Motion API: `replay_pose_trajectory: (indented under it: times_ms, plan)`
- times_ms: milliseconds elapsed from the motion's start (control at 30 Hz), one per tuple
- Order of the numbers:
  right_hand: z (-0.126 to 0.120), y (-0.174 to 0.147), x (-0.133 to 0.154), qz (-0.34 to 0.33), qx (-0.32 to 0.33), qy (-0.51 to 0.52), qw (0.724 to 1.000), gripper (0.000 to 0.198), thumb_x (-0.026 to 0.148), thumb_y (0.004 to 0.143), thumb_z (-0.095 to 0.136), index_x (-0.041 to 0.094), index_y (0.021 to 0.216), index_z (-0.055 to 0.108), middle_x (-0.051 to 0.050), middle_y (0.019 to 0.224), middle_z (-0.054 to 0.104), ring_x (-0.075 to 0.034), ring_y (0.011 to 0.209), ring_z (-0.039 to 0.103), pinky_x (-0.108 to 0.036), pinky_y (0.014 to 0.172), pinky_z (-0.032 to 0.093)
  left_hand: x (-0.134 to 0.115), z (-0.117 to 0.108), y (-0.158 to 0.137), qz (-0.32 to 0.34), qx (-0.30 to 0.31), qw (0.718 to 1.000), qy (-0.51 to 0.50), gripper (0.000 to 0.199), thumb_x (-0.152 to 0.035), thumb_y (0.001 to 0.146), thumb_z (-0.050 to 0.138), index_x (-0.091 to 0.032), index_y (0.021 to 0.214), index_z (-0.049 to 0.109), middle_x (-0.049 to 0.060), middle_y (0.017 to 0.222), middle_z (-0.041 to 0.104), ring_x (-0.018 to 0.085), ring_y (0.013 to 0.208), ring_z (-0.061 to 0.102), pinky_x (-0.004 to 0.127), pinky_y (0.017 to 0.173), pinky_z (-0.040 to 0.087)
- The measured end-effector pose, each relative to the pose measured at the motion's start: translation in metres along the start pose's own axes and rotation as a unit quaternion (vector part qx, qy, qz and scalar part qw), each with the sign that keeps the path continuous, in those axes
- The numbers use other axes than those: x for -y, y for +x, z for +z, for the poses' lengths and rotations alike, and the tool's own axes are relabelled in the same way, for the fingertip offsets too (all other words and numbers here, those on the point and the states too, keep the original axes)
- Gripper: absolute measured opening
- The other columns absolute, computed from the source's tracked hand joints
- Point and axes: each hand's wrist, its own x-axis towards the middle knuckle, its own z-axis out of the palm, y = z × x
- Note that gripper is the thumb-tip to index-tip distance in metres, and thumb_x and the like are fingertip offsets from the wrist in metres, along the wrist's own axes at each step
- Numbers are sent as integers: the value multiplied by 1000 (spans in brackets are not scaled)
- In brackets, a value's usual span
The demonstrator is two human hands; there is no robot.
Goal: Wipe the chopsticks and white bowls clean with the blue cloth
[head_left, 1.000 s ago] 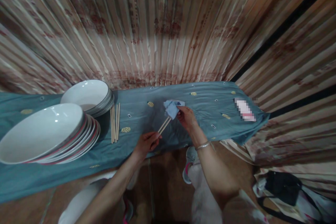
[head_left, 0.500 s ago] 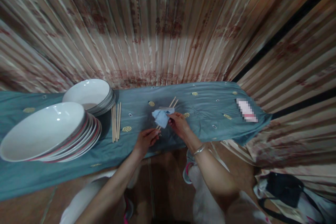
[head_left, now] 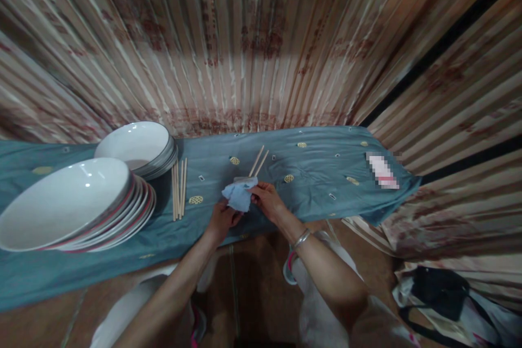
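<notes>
Two wooden chopsticks slant up and away from my hands above the table. A light blue cloth is wrapped around them near their lower end. My right hand pinches the cloth from the right side, fingers closed on it. Below and left of the cloth, my left hand is closed around the near ends of the chopsticks, which the cloth and fingers partly hide. Several more chopsticks lie side by side on the table to the left.
A stack of large white bowls stands at the table's left front, with a second bowl stack behind it. A blue-green tablecloth covers the table. A blurred pink-white item lies at the right. Pleated curtains hang behind.
My right hand and the cloth have slid down the chopsticks toward my left hand, showing more of their far ends. The chopsticks have shifted slightly left.
</notes>
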Motion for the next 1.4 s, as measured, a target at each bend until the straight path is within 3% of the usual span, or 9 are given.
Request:
replay_pose_trajectory:
  times_ms: [100,267,567,867,1400]
  plan:
    - [-2,1,8,-5,-8,2,1000,19,23,44,81,18,57,68,9,44,54,-3,40,40,-16,41,29,-3,2,-2,-8,36,999,19,42,-51,57,72,-16,48,51,-6,38,39,2,34,28,19,39,14]
    - [-8,7,22,-24,-27,6,999,20,22,44,81,18,55,66,9,42,52,-3,41,40,-17,41,29,-5,3,-7,-33,56,998,20,51,-60,55,74,-12,69,65,-6,45,44,3,35,30,20,39,13]
    - [-26,15,46,-65,-53,33,996,17,20,49,79,19,55,63,9,45,52,-4,43,40,-18,41,31,-2,0,-15,-38,90,994,47,50,-59,63,71,-11,74,69,-6,45,44,3,36,29,22,41,12]
    - [-32,19,51,-80,-66,44,994,17,20,51,78,19,58,62,9,49,55,-4,45,42,-17,42,34,-2,1,-15,-25,45,998,23,49,-53,56,79,-13,83,68,-2,55,60,4,35,37,19,36,17]
    - [-21,18,34,-49,-46,10,998,19,23,52,79,19,54,60,8,47,52,-5,45,40,-19,44,31,-1,-4,-13,-33,27,999,-6,49,-54,55,80,-10,76,71,-3,50,53,3,35,36,18,37,19]
